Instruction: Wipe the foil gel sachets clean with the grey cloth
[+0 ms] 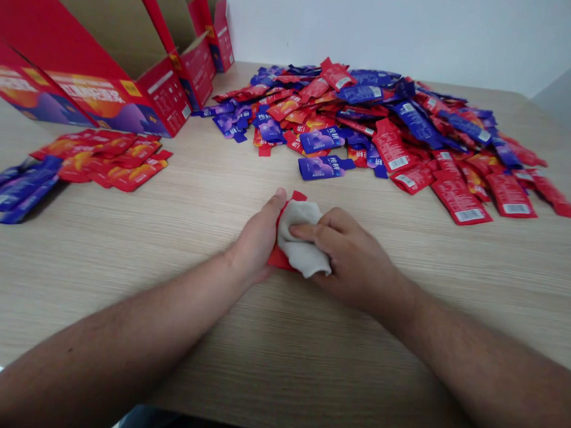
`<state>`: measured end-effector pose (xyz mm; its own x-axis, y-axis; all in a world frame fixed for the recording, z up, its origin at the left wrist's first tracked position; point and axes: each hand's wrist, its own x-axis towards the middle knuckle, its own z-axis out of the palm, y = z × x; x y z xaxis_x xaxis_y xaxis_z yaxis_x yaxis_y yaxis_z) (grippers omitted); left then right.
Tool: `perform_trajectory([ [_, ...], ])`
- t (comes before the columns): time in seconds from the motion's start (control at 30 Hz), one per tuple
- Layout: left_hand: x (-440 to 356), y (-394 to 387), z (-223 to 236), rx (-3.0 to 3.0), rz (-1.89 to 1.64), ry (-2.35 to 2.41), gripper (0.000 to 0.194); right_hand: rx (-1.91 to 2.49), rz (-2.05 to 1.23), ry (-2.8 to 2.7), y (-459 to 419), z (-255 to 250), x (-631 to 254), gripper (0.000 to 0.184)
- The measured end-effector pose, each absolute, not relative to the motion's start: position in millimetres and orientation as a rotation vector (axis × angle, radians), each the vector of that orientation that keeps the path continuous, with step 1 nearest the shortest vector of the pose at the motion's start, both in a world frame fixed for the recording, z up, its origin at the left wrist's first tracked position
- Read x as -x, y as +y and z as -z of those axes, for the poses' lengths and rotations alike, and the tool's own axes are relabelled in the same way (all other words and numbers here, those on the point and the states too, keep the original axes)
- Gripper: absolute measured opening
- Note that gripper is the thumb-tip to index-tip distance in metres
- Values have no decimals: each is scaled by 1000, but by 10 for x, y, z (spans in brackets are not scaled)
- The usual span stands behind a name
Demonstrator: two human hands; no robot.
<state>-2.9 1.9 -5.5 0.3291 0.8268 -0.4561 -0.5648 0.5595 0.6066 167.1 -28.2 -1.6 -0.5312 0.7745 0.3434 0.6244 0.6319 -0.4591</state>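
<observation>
Both hands work together at lower center of the frame, close and nearly touching, with bare forearms coming in from the bottom corners. Left hand [258,236] sits on the near edge of the job, pinning a red sachet [279,258] flat to the tabletop, though whether it actually grips the packet or only presses on it is hard to tell. Right hand [354,258] is curled over a bunched off-white cloth [303,237], fingers on top, clamping it down on the sachet, so the work in view is cloth pressed or rubbed on the packet. Sachet is mostly hidden under the cloth, only red edges showing. Surface is a light wood-grain table [279,365], running across the whole lower frame. Left of the hands, toward the left edge, lie a fanned row of red sachets [105,161] and a smaller group of purple sachets [21,190]. Ahead, center to right, sits a big mixed heap of red and purple sachets [365,120], some barcode sides up. Upper left has red cardboard cartons [162,98] standing open in a row. Behind everything is a plain white wall [392,29], with a grey panel [565,94] at far upper right.
</observation>
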Motion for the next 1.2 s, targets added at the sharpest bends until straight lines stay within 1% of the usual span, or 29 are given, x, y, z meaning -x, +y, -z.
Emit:
perform_trajectory([
  [0.1,15,22,23,-335,-974,868,45,1003,-427,-2440,-299,4,-1663,46],
  [0.23,41,78,-35,-283,-892,751,49,1210,-346,-2361,-189,47,-1733,46],
  [0.3,57,100,-37,-259,-877,752,44,1237,-355,-2329,-197,52,-1724,46],
  [0.4,76,118,-11,-211,-897,824,33,1084,-514,-2393,-284,34,-1661,46],
  [0.5,102,134,4,-190,-909,832,31,1002,-587,-2402,-340,30,-1615,44],
  [0.73,88,96,-65,-271,-865,715,46,1156,-527,-2205,-278,132,-1606,42],
  [0.8,27,50,-71,-286,-873,724,44,1178,-529,-2140,-247,155,-1608,40],
  [0.9,-57,1,-45,-300,-967,796,34,1194,-515,-2081,-206,159,-1623,36],
  [0.97,-77,1,-17,-290,-999,843,31,1154,-490,-2118,-194,140,-1644,35],
  [1.07,-54,40,17,-257,-952,839,37,1075,-482,-2314,-190,93,-1700,39],
  [1.2,-8,87,29,-286,-913,771,40,1191,-314,-2352,-159,60,-1782,41],
])
